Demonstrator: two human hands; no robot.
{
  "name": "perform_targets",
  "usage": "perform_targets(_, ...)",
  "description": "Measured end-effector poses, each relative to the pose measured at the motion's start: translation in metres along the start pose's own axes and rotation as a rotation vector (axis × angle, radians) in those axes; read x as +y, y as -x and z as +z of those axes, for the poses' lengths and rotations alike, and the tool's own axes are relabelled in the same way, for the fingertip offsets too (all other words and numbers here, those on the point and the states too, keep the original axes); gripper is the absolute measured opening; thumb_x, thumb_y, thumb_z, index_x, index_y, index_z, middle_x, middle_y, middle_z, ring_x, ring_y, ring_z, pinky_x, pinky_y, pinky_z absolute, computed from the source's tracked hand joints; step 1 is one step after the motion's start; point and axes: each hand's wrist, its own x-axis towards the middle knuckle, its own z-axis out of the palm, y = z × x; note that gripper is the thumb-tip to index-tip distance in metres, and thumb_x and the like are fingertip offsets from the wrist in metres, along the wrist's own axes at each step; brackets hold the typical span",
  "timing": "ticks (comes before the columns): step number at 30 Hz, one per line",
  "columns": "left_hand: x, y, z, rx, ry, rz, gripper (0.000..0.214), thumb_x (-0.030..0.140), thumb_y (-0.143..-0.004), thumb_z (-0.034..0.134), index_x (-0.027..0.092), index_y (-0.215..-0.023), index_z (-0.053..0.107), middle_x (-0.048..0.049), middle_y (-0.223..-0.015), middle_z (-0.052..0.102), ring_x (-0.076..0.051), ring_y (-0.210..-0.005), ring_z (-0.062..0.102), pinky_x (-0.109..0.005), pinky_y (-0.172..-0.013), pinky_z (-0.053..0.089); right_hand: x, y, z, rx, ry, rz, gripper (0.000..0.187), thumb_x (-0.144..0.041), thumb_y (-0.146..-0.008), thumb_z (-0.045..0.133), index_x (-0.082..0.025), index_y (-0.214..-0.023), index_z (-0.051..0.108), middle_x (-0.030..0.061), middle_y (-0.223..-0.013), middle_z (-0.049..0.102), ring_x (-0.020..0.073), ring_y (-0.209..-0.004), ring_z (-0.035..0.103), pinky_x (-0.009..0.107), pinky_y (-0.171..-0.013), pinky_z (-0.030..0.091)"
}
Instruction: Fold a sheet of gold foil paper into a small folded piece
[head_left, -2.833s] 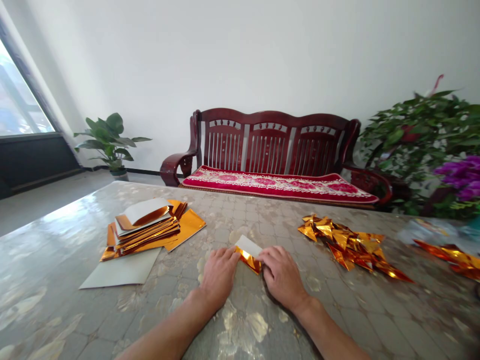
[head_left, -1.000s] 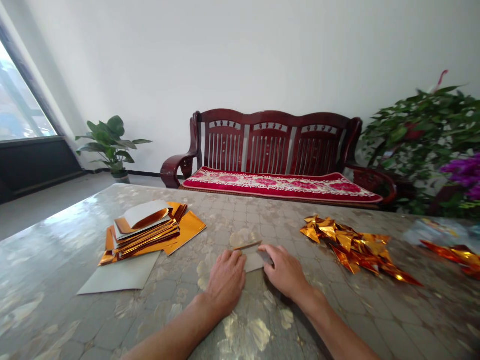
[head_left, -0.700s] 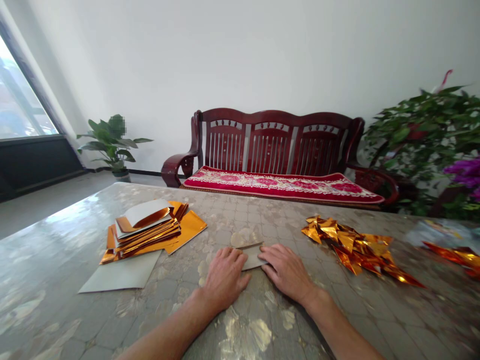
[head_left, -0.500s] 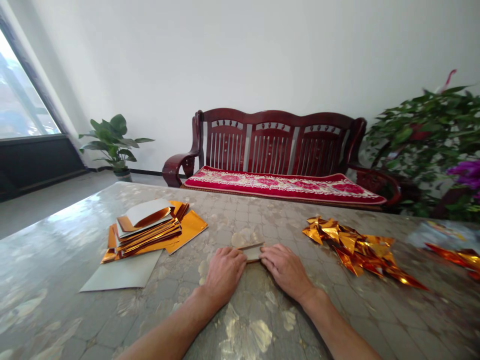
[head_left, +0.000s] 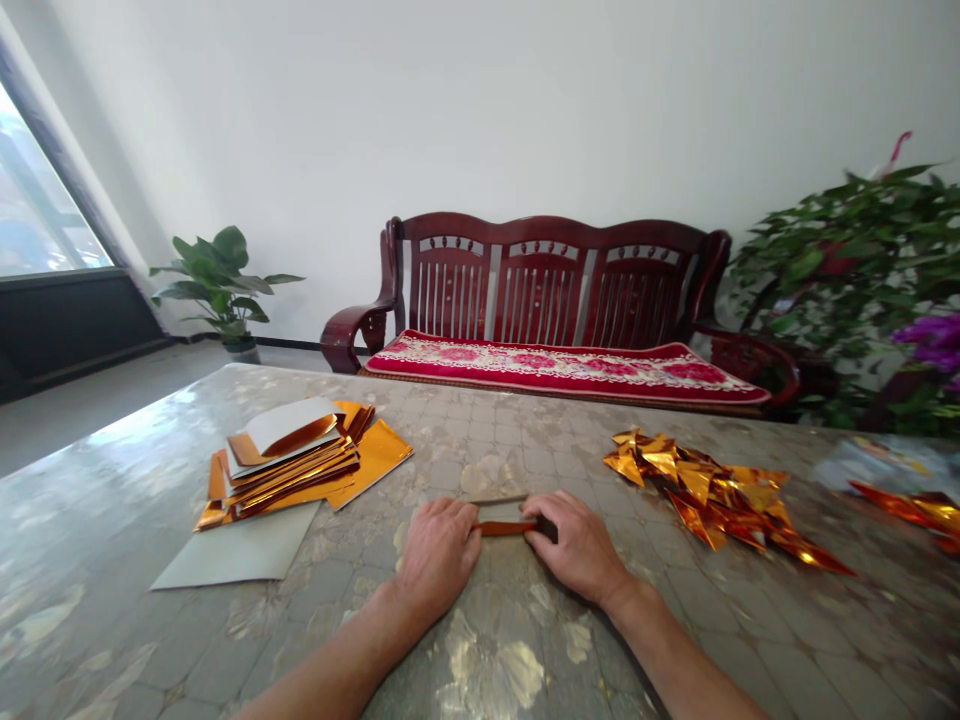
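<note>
My left hand (head_left: pixel 437 553) and my right hand (head_left: pixel 577 545) rest side by side on the table (head_left: pixel 487 640), fingers curled onto a small folded piece of gold foil paper (head_left: pixel 501 525). The piece lies between the fingertips as a narrow strip, its orange-gold side showing, with a pale edge behind it. Each hand pinches one end of it. A stack of gold and white foil sheets (head_left: pixel 294 457) lies to the left, with one pale sheet (head_left: pixel 238 549) flat in front of it. A heap of folded gold pieces (head_left: pixel 712 491) lies to the right.
More gold foil (head_left: pixel 911 507) lies at the table's far right edge beside a plastic bag (head_left: pixel 870 462). Behind the table stand a dark wooden bench (head_left: pixel 547 290) with a red cushion, a potted plant (head_left: pixel 221 282) at left and leafy plants with purple flowers (head_left: pixel 862 270) at right.
The paper between my hands has gone from a pale flat shape to a narrower strip with its gold side showing. Both hands stayed in place, their fingers closing on its ends.
</note>
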Motion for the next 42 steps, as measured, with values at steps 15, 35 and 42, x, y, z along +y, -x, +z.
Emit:
perform_targets(15,0.013,0.003,-0.004,-0.006,-0.117,0.025,0.017,0.029,-0.096,0.047,0.022,-0.097,0.062,-0.0041,-0.098,0.066,-0.025,-0.1,0.056,-0.039,-0.087,0.039,0.005,0.015,0.002,0.033,0.08,-0.306,0.012,-0.013,-0.094,0.054,-0.021,-0.087,0.06,0.0029,-0.091,0.068,0.0181,-0.087,0.058,0.031,-0.079,0.041)
perform_targets(35,-0.004,0.003,0.005,-0.019,-0.037,0.035,0.023,0.019,-0.097,0.048,0.025,-0.106,0.068,-0.0015,-0.121,0.068,-0.023,-0.107,0.06,-0.038,-0.093,0.047,-0.007,0.017,-0.002,0.268,-0.181,-0.205,0.011,-0.022,-0.094,0.054,-0.023,-0.097,0.065,0.0035,-0.096,0.071,0.0167,-0.09,0.065,0.029,-0.083,0.047)
perform_targets(42,-0.007,0.007,0.005,-0.026,0.032,0.054,0.025,0.017,-0.096,0.05,0.025,-0.11,0.069,-0.0026,-0.128,0.066,-0.022,-0.114,0.061,-0.037,-0.099,0.049,0.001,0.009,0.002,0.07,-0.314,0.278,0.038,-0.031,-0.08,0.064,-0.023,-0.117,0.064,0.0027,-0.106,0.071,0.0171,-0.08,0.064,0.029,-0.073,0.049)
